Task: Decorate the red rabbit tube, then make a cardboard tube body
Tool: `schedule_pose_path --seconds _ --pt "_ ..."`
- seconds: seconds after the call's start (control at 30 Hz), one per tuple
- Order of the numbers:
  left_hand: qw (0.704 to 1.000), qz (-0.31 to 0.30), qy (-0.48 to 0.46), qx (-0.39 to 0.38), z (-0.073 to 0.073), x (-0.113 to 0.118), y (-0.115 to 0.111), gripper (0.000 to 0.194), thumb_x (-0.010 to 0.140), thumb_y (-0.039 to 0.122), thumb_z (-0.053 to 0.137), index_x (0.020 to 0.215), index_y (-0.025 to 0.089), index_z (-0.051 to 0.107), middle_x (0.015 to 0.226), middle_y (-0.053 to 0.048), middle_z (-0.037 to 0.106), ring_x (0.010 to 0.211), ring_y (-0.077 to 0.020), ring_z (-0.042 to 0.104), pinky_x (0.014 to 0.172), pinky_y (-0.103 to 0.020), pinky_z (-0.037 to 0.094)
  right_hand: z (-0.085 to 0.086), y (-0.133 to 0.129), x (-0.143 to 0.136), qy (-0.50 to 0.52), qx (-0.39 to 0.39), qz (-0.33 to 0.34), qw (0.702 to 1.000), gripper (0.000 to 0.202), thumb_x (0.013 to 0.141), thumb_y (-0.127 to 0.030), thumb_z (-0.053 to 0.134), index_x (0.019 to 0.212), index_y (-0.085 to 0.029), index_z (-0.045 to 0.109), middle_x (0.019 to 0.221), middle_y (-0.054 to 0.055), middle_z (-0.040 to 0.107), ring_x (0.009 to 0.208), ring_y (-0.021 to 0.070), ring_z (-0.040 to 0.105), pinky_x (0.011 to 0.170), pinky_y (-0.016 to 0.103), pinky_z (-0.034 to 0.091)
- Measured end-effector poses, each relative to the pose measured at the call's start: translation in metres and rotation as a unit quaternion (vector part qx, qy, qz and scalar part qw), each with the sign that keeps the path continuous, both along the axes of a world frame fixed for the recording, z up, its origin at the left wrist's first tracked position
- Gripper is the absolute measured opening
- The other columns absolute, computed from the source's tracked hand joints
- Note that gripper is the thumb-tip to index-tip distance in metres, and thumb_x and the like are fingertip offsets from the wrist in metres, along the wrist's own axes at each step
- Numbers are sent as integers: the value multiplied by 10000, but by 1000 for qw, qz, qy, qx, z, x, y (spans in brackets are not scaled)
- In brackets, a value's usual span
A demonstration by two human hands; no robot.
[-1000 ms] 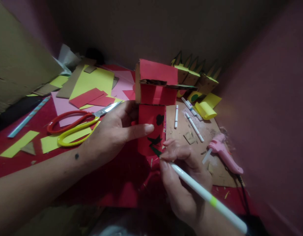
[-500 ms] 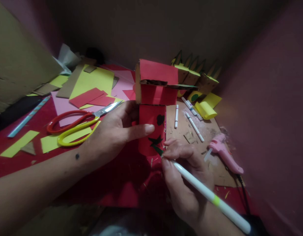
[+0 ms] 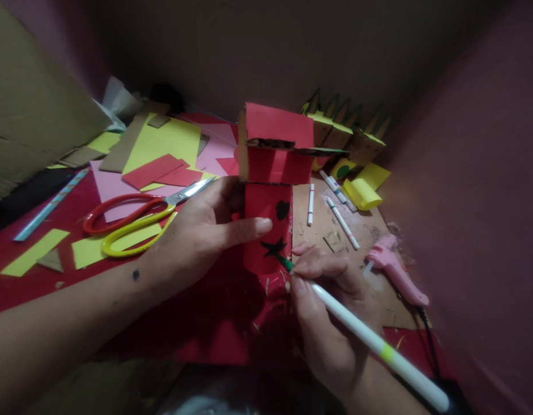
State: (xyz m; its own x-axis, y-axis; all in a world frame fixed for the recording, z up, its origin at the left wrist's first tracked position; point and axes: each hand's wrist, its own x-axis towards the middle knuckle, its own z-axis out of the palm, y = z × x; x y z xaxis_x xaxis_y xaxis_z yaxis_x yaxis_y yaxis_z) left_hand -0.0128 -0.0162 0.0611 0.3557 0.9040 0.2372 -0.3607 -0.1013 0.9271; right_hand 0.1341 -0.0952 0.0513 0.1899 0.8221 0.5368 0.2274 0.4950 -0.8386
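Observation:
A red paper-covered cardboard model stands in the middle, a boxy top over a narrower red body. My left hand grips that body from the left, thumb lying across its front and the other fingers hidden behind it. Two dark painted shapes show on the red face, one star-like near the bottom, one rounded higher up. Pinched in my right hand is a white-handled paintbrush with a yellow-green band. Its green tip is at the lower shape's right side.
Scissors with red and yellow handles lie left, among coloured paper scraps. White markers, a rolled yellow paper and a pink glue gun with its cord lie right. Cardboard pieces with pointed tops stand at the back.
My right hand and the paintbrush have shifted slightly to the right, the tip sliding along the lower dark shape. My left hand and the red model stay in place.

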Motion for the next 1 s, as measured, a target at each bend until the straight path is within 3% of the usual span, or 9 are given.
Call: schedule_pose_path --seconds 0.6,1.0 --pt "1000 11 7 0 -1 0 0 372 749 155 750 1097 158 616 1077 -48 699 855 -173 682 743 -262 578 -1 0 0 -26 2 -3 1000 145 766 -84 543 750 -227 528 625 -42 519 631 113 533 583 244 424" --pt "1000 11 10 -7 -1 0 1 406 748 167 752 1128 164 607 1098 -56 697 1006 -250 665 780 -297 579 0 2 -3 -19 5 -20 1000 156 761 -75 545 725 -226 536 626 -43 536 629 108 556 559 229 422"
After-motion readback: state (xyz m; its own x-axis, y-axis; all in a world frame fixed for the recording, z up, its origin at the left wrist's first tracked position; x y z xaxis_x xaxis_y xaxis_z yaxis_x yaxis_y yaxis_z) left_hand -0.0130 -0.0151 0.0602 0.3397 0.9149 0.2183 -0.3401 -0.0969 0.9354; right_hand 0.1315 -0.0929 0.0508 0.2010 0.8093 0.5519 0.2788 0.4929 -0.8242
